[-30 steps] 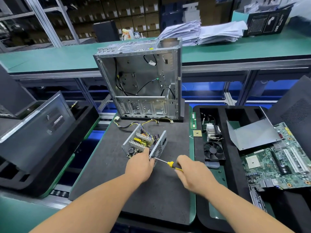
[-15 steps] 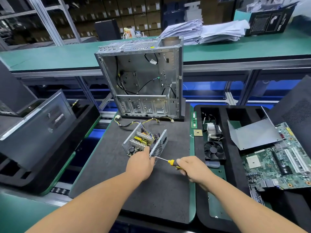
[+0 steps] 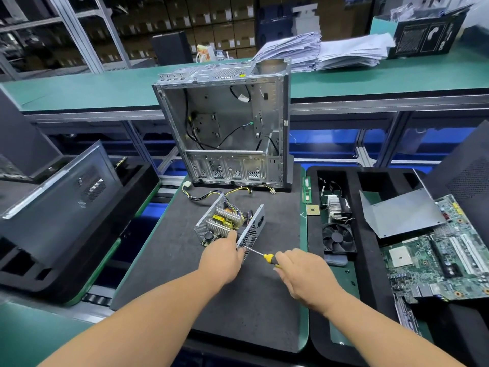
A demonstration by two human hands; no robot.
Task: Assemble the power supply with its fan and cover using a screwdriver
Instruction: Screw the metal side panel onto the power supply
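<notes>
Two hands work over a dark grey mat (image 3: 169, 263) edged in green, with green benches and stacked cartons behind. At the mat's centre lies the open power supply (image 3: 229, 225); beyond it stands an empty computer chassis (image 3: 225, 123), and to its right a black foam tray (image 3: 367, 263) holds a fan (image 3: 338, 238) and motherboard (image 3: 434, 256). The left hand (image 3: 222, 258) grips the supply's near corner. The right hand (image 3: 304, 274) clasps the yellow-handled screwdriver (image 3: 264, 256) (tip at the perforated side panel). Compared with a second ago, the grips are unchanged and the screwdriver stays at the same spot.
</notes>
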